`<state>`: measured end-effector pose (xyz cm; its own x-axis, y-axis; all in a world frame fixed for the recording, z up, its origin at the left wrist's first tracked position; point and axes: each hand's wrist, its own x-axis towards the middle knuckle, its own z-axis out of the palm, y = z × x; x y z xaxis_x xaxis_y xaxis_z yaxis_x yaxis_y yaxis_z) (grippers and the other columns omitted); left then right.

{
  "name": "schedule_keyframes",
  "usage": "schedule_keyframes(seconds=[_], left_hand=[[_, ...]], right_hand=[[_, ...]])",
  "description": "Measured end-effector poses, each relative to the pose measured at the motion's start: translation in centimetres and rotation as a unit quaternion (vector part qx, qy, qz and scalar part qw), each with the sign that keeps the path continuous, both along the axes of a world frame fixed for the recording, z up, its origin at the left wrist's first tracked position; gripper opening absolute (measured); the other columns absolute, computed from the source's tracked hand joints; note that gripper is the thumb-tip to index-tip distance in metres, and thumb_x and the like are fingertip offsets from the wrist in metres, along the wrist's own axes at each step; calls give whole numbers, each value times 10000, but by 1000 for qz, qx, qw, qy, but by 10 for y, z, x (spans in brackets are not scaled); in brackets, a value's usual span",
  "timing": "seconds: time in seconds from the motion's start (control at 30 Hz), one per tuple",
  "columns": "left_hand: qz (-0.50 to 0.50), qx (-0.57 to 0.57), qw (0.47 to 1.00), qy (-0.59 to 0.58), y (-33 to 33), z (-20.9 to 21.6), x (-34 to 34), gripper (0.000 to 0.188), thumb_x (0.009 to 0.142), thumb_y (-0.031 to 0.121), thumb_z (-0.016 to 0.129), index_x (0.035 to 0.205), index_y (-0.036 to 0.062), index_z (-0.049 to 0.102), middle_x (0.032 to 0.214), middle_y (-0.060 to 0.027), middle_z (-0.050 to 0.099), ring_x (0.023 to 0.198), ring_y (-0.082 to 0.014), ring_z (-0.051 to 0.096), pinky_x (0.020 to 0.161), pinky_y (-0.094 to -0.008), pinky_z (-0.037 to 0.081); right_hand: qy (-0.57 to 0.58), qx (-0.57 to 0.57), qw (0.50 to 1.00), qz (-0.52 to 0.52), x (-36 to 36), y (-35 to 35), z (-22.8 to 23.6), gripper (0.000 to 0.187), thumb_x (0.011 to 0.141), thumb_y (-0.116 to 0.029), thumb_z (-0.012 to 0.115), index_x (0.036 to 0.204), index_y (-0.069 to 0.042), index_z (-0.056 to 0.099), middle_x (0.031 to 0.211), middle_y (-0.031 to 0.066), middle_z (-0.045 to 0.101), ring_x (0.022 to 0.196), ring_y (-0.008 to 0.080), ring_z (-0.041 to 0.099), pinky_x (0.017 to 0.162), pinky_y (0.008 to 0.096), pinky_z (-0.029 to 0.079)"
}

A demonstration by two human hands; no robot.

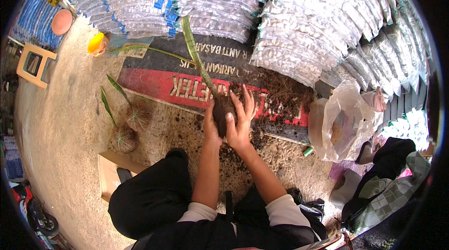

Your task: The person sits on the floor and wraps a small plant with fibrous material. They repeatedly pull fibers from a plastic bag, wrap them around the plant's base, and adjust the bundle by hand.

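Both of my hands are wrapped around the dark soil ball (223,109) of a snake plant. Its long mottled green leaf (195,58) rises from the ball and leans to the left. My left hand (211,123) presses the ball's left side. On the right side lies my right hand (240,121), its fingers bent over the soil and the thumb in front. Another long narrow leaf (156,50) stretches leftward behind the upright one. To the left, two fibre-wrapped balls bound with string, a farther one (139,116) and a nearer one (125,140), each carry a short leaf.
Loose soil and brown fibre (287,92) cover part of a black and red printed sheet (154,81). An open clear plastic bag (322,128) stands right, near another person's leg (397,152). Stacked bags of pale stones (308,30) line the back. A cardboard box (108,170) holds a phone (124,175).
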<state>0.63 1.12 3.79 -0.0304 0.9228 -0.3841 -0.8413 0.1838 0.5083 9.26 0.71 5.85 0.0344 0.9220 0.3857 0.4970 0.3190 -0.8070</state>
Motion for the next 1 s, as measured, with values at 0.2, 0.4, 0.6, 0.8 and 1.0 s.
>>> schedule_keyframes(seconds=[0.2,0.4,0.6,0.8,1.0], left_hand=[[-10,-21,999,-29,-3,-6,-5,394,913,341,457,1165,43,516,1062,-69,585,936,-181,580,823,-328,470],[-44,23,980,-195,-4,-6,-4,351,919,351,438,1106,72,541,1010,-63,592,866,-172,596,756,-333,501],[21,18,993,-119,-2,-4,-1,411,929,386,355,1098,61,540,1037,-87,607,903,-202,610,781,-363,515],[76,-41,992,-87,-1,4,2,417,919,386,345,1094,72,556,1040,-94,617,912,-237,613,818,-397,504],[72,-37,990,-117,-2,4,9,468,923,426,310,1132,75,540,1097,-100,594,984,-254,582,872,-413,467]], right_hand=[[9,42,999,28,0,-2,4,617,810,-411,516,1314,-72,409,1400,180,284,1297,384,233,1048,549,65],[-35,118,989,80,1,-2,7,408,753,-330,576,1041,-41,592,1065,98,590,1060,311,517,1021,527,200],[159,41,982,96,7,10,10,554,858,-456,420,1162,-4,522,1180,169,511,1126,321,473,1032,475,234],[507,-144,847,66,-6,5,-9,716,895,-583,302,1292,6,383,1304,167,419,1217,281,397,1031,406,290],[488,-122,862,62,-5,6,4,714,905,-574,268,1295,14,377,1320,174,402,1241,277,366,1046,399,260]])
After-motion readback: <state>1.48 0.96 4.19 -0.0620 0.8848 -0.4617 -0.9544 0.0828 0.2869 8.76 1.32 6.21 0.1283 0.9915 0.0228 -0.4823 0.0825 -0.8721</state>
